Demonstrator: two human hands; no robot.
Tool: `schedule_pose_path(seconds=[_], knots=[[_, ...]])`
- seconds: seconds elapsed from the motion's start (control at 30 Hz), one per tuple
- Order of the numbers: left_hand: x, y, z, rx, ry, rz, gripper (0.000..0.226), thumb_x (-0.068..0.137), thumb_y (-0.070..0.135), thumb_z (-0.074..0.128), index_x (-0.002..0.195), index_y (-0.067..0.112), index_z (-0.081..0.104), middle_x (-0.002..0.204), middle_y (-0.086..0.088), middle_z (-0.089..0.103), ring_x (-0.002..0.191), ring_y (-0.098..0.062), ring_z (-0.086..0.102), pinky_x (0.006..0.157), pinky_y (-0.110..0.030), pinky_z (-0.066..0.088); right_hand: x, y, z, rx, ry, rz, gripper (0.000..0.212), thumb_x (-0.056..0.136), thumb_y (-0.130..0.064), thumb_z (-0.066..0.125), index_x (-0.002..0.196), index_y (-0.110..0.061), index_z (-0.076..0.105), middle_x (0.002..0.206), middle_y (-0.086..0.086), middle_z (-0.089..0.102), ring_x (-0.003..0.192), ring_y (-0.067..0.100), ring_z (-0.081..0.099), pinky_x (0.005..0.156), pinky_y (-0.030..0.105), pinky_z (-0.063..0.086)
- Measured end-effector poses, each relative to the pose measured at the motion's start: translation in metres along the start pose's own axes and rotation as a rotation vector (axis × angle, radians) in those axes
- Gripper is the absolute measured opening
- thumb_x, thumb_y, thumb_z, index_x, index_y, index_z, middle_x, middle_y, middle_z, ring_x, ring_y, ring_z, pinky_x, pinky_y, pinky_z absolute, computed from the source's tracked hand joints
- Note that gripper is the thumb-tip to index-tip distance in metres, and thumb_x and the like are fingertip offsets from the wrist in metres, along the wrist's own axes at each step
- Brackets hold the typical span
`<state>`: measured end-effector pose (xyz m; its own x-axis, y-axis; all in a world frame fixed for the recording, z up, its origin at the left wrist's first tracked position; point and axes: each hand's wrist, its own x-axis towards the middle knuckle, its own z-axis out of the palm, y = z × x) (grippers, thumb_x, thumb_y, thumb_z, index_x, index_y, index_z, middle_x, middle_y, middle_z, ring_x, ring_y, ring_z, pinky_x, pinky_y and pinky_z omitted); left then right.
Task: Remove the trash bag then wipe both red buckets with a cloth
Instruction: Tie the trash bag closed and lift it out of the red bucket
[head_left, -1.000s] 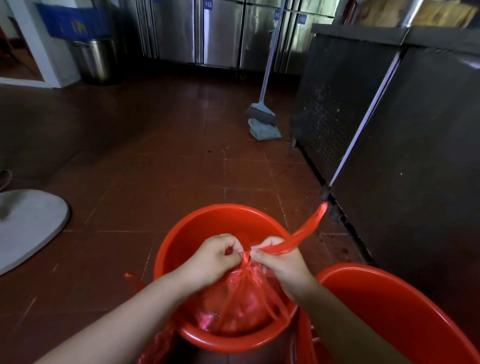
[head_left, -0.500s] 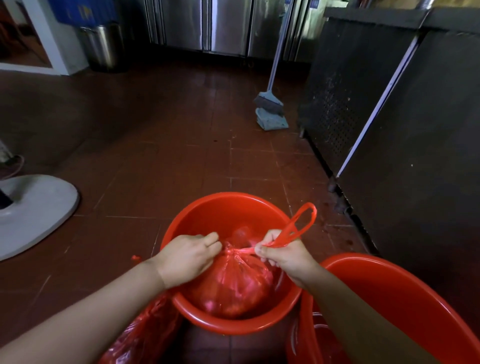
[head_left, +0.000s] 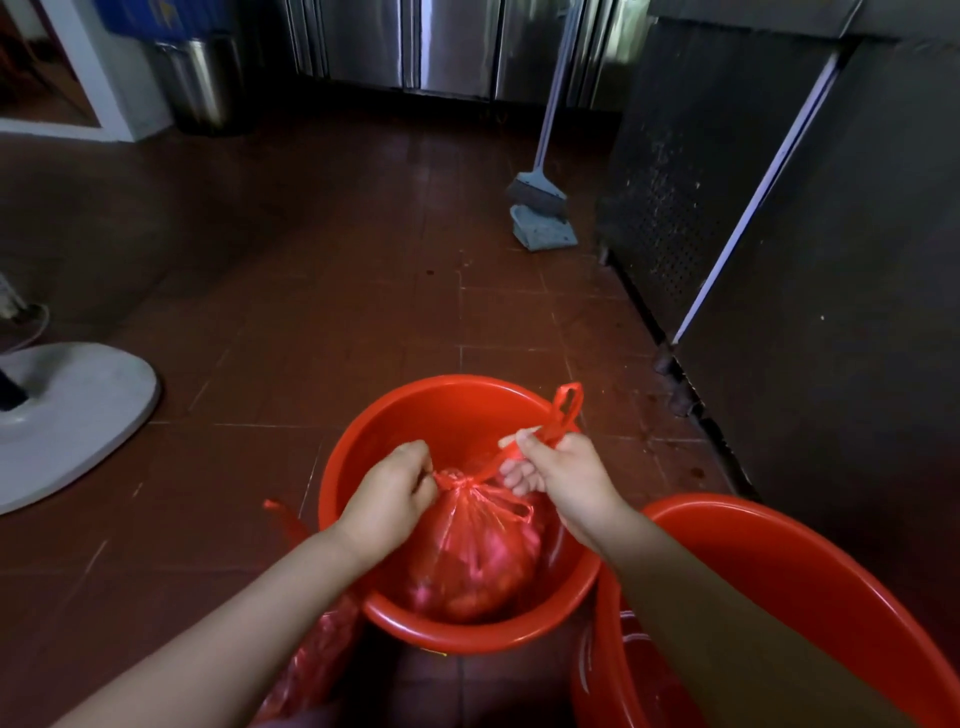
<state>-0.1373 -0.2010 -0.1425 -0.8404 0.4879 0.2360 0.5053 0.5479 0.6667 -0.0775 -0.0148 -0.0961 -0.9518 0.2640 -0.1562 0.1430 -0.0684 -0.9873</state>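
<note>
Low in the frame, the left hand (head_left: 387, 501) and right hand (head_left: 558, 470) pinch the bag (head_left: 470, 556) handles, knotting it inside the bucket (head_left: 415, 410); removal and wiping remain.

Views: you have one, worn on your head.
Direction: it looks forward and steeply down, over your forearms to the tiled floor (head_left: 363, 270).
Nearness: close; your left hand (head_left: 387, 501) and right hand (head_left: 563, 475) sit low in the middle.
Lens: wide, bending the cabinets (head_left: 810, 260) at your right.
Overlap: none to compare.
</note>
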Motion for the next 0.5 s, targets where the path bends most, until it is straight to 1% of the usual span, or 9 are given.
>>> schedule_pose_path(seconds=[0.07,0.13,0.2,0.23,0.3,0.33,0.4,0.43,0.5], knots=[[0.002,0.007,-0.012,-0.118,0.037,-0.028,0.020,0.080,-0.007,0.054,0.072,0.011,0.048,0.073,-0.006,0.059,0.070,-0.023,0.059,0.068,-0.038,0.046,0.001,-0.014,0.011,0.063,-0.001,-0.032,0.025,0.099,-0.011,0.046,0.083,-0.003,0.064,0.057,0.008,0.062,0.044,0.009,0.057,0.043,0.017,0.045],[0.006,0.016,-0.036,-0.165,0.131,-0.006,0.031,0.080,-0.009,0.054,0.069,0.019,0.045,0.071,0.004,0.058,0.067,-0.009,0.059,0.067,-0.026,0.045,0.004,-0.039,0.024,0.141,-0.004,-0.076,0.028,0.099,-0.012,0.044,0.082,-0.003,0.064,0.052,0.004,0.061,0.041,0.007,0.054,0.040,0.016,0.042],[0.009,0.027,-0.069,-0.211,0.231,0.024,0.032,0.080,-0.003,0.055,0.068,0.023,0.043,0.074,0.009,0.058,0.069,-0.001,0.057,0.067,-0.018,0.042,0.008,-0.069,0.039,0.207,-0.048,-0.131,0.029,0.100,-0.014,0.043,0.082,-0.003,0.063,0.050,0.002,0.060,0.040,0.006,0.052,0.038,0.015,0.040],[0.010,0.032,-0.087,-0.268,0.268,0.034,0.026,0.080,0.002,0.053,0.068,0.022,0.042,0.076,0.007,0.060,0.070,-0.001,0.056,0.070,-0.020,0.042,0.009,-0.085,0.048,0.240,-0.086,-0.161,0.029,0.100,-0.016,0.042,0.083,-0.004,0.063,0.050,0.002,0.060,0.041,0.006,0.052,0.039,0.015,0.040],[0.010,0.040,-0.122,-0.392,0.325,0.034,0.016,0.081,0.008,0.049,0.070,0.018,0.042,0.080,0.001,0.063,0.075,-0.010,0.058,0.075,-0.030,0.043,0.012,-0.114,0.067,0.307,-0.158,-0.221,0.030,0.100,-0.018,0.041,0.085,-0.004,0.063,0.051,0.001,0.061,0.042,0.004,0.052,0.040,0.014,0.040],[0.009,0.043,-0.137,-0.429,0.366,0.035,0.014,0.082,0.010,0.047,0.071,0.017,0.043,0.081,0.003,0.064,0.075,-0.010,0.058,0.075,-0.030,0.043,0.014,-0.127,0.078,0.340,-0.190,-0.252,0.030,0.101,-0.018,0.041,0.086,-0.005,0.063,0.051,0.000,0.061,0.042,0.004,0.052,0.041,0.013,0.040],[0.006,0.045,-0.166,-0.456,0.488,0.037,0.014,0.084,0.012,0.046,0.072,0.020,0.044,0.080,0.011,0.067,0.073,-0.002,0.058,0.071,-0.020,0.042,0.017,-0.147,0.101,0.408,-0.260,-0.303,0.029,0.101,-0.019,0.040,0.088,-0.006,0.063,0.053,-0.001,0.062,0.045,0.003,0.053,0.043,0.013,0.041],[0.003,0.045,-0.179,-0.463,0.566,0.024,0.016,0.084,0.013,0.046,0.071,0.022,0.046,0.081,0.012,0.068,0.074,-0.001,0.058,0.071,-0.019,0.042,0.019,-0.154,0.112,0.439,-0.298,-0.316,0.029,0.101,-0.020,0.040,0.089,-0.007,0.063,0.054,-0.001,0.063,0.046,0.003,0.053,0.044,0.014,0.041],[-0.006,0.039,-0.202,-0.476,0.711,-0.011,0.022,0.085,0.014,0.047,0.069,0.029,0.049,0.087,0.006,0.068,0.082,-0.011,0.061,0.077,-0.030,0.047,0.021,-0.162,0.135,0.475,-0.368,-0.315,0.027,0.101,-0.020,0.041,0.093,-0.006,0.062,0.057,0.000,0.064,0.048,0.004,0.055,0.046,0.014,0.043]])
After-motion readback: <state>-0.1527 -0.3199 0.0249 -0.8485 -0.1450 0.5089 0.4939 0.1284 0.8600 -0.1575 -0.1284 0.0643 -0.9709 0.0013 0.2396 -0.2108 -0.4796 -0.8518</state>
